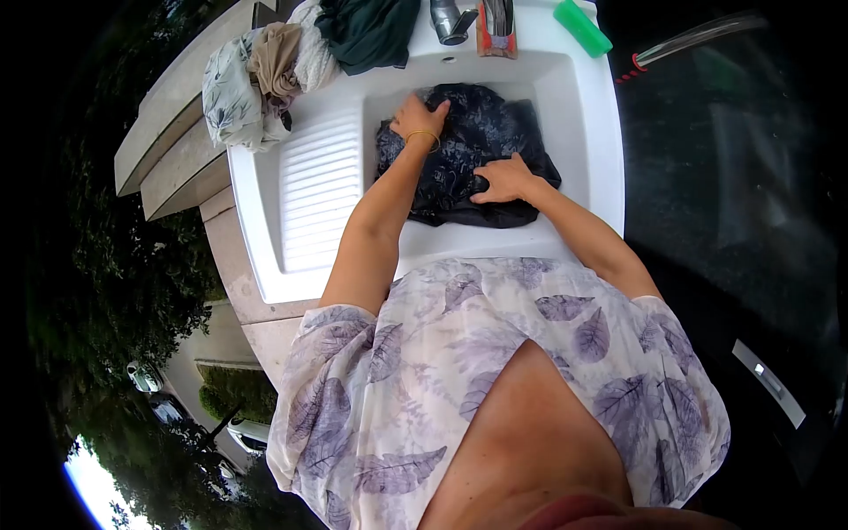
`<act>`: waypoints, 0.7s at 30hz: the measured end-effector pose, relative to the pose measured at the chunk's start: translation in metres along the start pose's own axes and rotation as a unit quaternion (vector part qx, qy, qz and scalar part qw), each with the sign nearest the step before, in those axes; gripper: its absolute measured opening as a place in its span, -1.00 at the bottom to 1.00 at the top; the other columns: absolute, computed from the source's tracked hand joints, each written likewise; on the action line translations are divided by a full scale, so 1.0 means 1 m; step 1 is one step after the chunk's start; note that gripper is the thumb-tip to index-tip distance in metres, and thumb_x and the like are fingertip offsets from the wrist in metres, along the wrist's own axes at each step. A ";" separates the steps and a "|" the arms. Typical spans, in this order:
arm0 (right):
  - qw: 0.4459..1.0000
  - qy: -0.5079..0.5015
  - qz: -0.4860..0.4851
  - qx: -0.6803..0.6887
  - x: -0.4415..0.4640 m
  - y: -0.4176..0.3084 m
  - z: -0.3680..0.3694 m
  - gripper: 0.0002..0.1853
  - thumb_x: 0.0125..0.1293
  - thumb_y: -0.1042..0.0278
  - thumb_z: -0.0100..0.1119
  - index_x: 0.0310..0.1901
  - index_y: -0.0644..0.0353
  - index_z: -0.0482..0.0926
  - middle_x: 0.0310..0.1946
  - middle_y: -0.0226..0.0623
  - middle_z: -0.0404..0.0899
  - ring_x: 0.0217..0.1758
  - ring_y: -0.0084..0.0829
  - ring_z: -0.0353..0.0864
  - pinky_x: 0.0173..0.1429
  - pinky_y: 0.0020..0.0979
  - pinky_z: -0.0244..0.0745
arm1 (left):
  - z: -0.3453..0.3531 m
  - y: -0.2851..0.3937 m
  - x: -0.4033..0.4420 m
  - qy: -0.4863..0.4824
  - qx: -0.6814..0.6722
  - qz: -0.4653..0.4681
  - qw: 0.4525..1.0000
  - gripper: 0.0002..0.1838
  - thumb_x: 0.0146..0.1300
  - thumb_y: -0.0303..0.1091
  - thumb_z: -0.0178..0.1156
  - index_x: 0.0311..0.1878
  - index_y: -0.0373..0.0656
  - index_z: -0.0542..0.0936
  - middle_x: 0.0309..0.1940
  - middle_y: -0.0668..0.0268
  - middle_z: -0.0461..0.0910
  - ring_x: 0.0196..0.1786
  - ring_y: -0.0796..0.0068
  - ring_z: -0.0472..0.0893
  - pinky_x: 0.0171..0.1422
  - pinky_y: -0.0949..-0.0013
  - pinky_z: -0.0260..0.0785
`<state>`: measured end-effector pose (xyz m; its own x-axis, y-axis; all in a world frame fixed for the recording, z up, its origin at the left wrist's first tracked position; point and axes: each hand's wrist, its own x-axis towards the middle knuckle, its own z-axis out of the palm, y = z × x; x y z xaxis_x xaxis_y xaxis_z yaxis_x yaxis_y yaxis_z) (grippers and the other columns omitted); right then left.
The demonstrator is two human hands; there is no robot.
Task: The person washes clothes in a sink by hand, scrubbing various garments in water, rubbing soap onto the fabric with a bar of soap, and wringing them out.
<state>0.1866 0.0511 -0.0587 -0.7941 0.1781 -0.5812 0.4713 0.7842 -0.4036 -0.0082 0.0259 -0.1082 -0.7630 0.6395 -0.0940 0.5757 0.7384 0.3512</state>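
A wet dark garment (459,168) with a pale bluish pattern lies bunched in the basin of a white laundry sink (579,132). My left hand (419,120), with a thin yellow bracelet at the wrist, grips the upper left of this cloth; its thumb points outward and the fingers are partly hidden. Lower and to the right, my right hand (505,179) has its fingers closed on a fold of the same garment. Cloudy water seems to show at the basin's upper edge.
A ribbed washboard (320,190) slopes left of the basin. Piled clothes, including a dark green cloth (367,34) and a beige cloth (276,60), lie on the back left rim. At the back are a faucet (451,25), a brush-like item (496,31) and a green bar (583,28).
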 end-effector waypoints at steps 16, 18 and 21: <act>0.960 0.179 0.113 0.181 -0.007 0.004 0.001 -0.54 0.11 -0.09 0.10 -0.10 0.08 0.56 -0.05 -0.18 0.50 0.05 -0.25 0.46 0.05 -0.08 0.19 | -0.024 -0.026 0.020 -0.116 0.017 -0.043 0.992 -0.56 0.02 0.01 0.14 -0.08 -0.02 0.61 -0.11 0.18 0.59 0.00 0.22 0.53 0.18 0.09 0.15; 0.929 0.249 0.163 0.221 0.003 0.012 -0.003 -0.57 0.09 0.08 0.11 -0.06 0.15 0.53 -0.02 -0.17 0.49 0.05 -0.21 0.47 0.08 -0.16 0.26 | -0.026 -0.023 0.023 -0.106 -0.164 -0.017 0.981 -0.61 -0.02 -0.07 0.16 -0.17 -0.11 0.62 -0.26 0.16 0.63 -0.16 0.23 0.59 0.05 0.24 0.30; 0.885 0.349 0.113 0.287 0.018 0.025 -0.006 -0.49 0.04 0.25 0.13 0.08 0.18 0.42 0.04 -0.12 0.47 0.12 -0.15 0.44 0.18 -0.23 0.28 | -0.075 0.006 -0.016 -0.207 -0.497 -0.029 0.842 -0.86 -0.04 -0.48 0.17 -0.38 -0.33 0.55 -0.48 0.33 0.55 -0.39 0.59 0.46 -0.26 0.53 0.30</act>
<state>0.1813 0.0775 -0.0747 -0.6043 0.7723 -0.1959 0.6062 0.2861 -0.7421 -0.0149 0.0043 -0.0351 -0.4951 0.7802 -0.3824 -0.1469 0.3586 0.9219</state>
